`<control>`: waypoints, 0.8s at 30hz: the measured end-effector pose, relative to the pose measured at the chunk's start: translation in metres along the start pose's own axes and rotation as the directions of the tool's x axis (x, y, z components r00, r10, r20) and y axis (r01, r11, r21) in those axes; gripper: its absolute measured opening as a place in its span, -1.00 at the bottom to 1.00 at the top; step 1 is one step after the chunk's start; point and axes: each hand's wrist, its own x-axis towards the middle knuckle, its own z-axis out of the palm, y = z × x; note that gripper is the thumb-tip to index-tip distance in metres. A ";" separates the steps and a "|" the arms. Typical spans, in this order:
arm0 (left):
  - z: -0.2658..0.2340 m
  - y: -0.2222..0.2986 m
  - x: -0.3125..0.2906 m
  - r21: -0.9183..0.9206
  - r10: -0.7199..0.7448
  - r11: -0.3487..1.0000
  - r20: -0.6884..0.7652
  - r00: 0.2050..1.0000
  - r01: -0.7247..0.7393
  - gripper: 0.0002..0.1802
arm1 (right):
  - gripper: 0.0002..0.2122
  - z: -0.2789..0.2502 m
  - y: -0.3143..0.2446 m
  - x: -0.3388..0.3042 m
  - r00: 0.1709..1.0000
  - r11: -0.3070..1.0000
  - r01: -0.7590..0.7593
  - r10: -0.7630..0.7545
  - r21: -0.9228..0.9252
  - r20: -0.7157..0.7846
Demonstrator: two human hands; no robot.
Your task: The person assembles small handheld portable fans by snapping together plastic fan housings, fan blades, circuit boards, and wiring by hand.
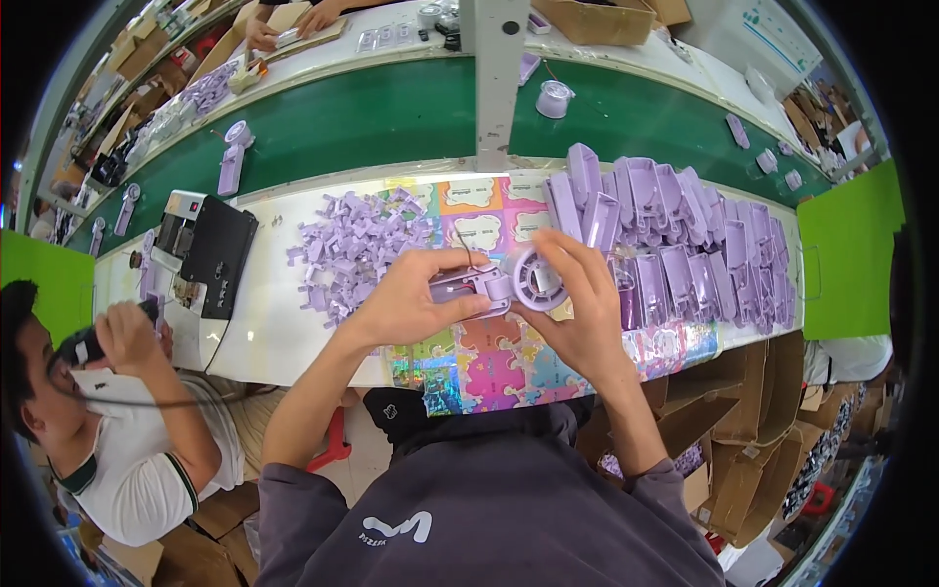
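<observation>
Between my hands, above the colourful patterned mat (494,364), is a lilac plastic fan housing (496,285) with a round ring-shaped head and a narrower body. My left hand (416,298) is closed around the body end, thumb on its near side. My right hand (585,308) grips the round head, with fingers over its far rim and the thumb beneath. A thin dark wire sticks up from the body near my left fingers. Left of my hands lies a heap of small lilac plastic parts (357,245). On the right stand rows of lilac trough-shaped shells (675,279).
A green conveyor belt (372,127) runs behind the table, carrying a few lilac fan pieces. A metal post (495,88) rises at the far edge. At left stands a black machine box (223,259), beside a seated person (137,440) holding a tool. Cardboard boxes (748,460) sit below right.
</observation>
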 end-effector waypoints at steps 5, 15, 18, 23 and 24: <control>-0.040 0.000 0.021 0.052 0.105 0.994 -0.280 0.954 -0.094 -0.63 | -0.34 0.029 0.004 -0.035 0.980 0.974 -0.197 0.197 0.112 0.012; -0.176 -0.126 0.153 -0.051 -0.249 0.948 -0.733 0.633 0.315 -0.54 | -0.54 0.078 0.020 -0.052 0.965 0.984 -0.055 0.096 -0.168 0.244; -0.197 -0.164 0.186 -0.158 -0.385 0.883 -0.782 0.489 0.443 -0.52 | -0.55 0.079 0.018 -0.054 0.965 0.987 -0.085 0.116 -0.140 0.234; -0.203 -0.185 0.204 -0.267 -0.318 0.948 -0.740 0.593 0.174 -0.62 | -0.56 0.076 0.019 -0.054 0.964 0.984 -0.118 0.145 -0.133 0.223; -0.207 -0.187 0.201 -0.287 -0.315 0.947 -0.765 0.562 0.142 -0.54 | -0.56 0.077 0.018 -0.054 0.966 0.986 -0.113 0.139 -0.125 0.219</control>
